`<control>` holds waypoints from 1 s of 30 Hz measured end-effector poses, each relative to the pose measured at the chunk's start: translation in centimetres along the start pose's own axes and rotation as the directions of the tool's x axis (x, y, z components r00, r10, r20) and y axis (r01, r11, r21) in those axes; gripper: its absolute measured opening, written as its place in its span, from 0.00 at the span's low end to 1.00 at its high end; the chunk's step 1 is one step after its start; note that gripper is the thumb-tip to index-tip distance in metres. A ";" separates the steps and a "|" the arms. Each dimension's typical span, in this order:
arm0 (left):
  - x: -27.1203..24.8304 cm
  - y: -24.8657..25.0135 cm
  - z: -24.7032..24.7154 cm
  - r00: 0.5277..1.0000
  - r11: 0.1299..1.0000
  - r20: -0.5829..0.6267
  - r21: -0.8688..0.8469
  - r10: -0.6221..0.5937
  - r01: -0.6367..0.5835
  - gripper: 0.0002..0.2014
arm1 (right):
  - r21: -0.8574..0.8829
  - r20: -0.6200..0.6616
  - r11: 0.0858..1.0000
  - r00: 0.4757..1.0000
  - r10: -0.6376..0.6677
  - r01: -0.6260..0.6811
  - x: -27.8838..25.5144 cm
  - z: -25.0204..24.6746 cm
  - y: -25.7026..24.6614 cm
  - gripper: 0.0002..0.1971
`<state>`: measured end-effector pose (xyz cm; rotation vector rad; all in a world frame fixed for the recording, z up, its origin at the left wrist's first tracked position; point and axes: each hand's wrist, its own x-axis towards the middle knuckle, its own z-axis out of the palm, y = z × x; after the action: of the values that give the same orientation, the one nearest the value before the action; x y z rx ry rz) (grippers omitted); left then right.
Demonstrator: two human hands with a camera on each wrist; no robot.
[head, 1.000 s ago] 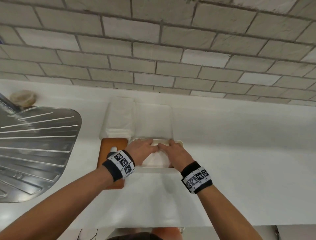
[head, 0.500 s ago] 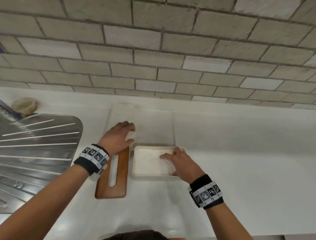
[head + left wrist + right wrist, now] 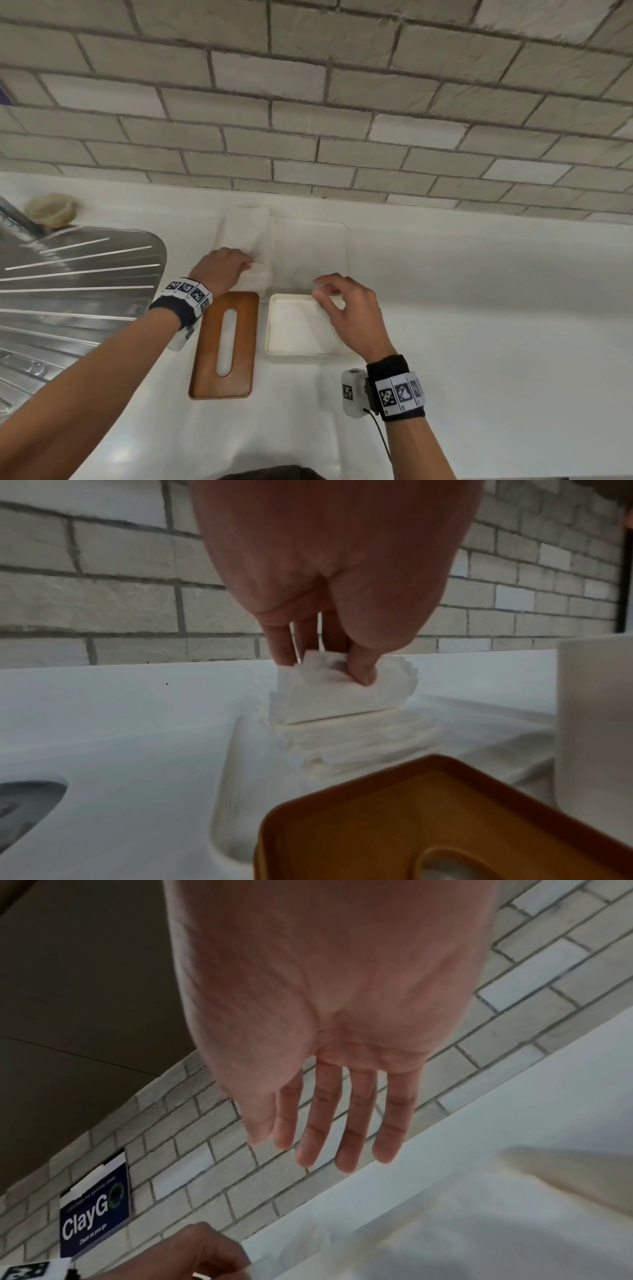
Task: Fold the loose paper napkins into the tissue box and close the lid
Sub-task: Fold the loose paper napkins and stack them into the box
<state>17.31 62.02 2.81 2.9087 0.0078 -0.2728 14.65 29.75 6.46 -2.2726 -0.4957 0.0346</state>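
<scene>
On the white bench [image 3: 479, 325], near the middle of the head view, stands the open white rectangular tissue box [image 3: 301, 353] with flat white paper already inside it. Just left of it lies the brown wooden lid with a long oval slot [image 3: 224, 346], flat on the bench and not on the box. Above the lid and the box, close to the grey brick wall [image 3: 308, 102], lies the stack of loose white paper napkins [image 3: 246, 233], and to its right a wider flat white sheet [image 3: 311, 250]. The left hand [image 3: 221, 267] is at the lower end of the stack; in the left wrist view its fingers [image 3: 363, 669] and thumb are closed together on the edge of 1 folded napkin [image 3: 329, 699], which is lifted a little above the rest of the stack. The right hand [image 3: 349, 311] is above the upper right part of the box, with the fingers [image 3: 325, 1123] straight, a little apart, and holding nothing. At the left edge of the frame is a steel sink drainboard [image 3: 68, 291].
</scene>
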 end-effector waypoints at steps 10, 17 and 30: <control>-0.2 2.9 -10.5 0.906 0.996 -0.421 -0.060 0.034 -0.065 0.12 | 0.134 -0.092 0.991 0.996 0.019 -0.006 6.4 -0.4 -5.1 0.41; -5.9 9.0 -16.8 0.864 0.942 -0.459 -0.144 0.207 -0.302 0.10 | 0.059 0.132 0.996 0.989 -0.071 0.064 9.1 -3.2 -8.8 0.52; -9.5 11.5 -1.9 0.928 0.506 -0.083 -0.854 -0.364 0.123 0.17 | 0.434 0.093 0.855 0.958 0.273 -0.285 -2.6 -5.1 2.5 0.32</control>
<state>8.65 51.33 8.86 1.9126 0.4748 0.0743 14.07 23.66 7.82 -1.8732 -0.1422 0.2983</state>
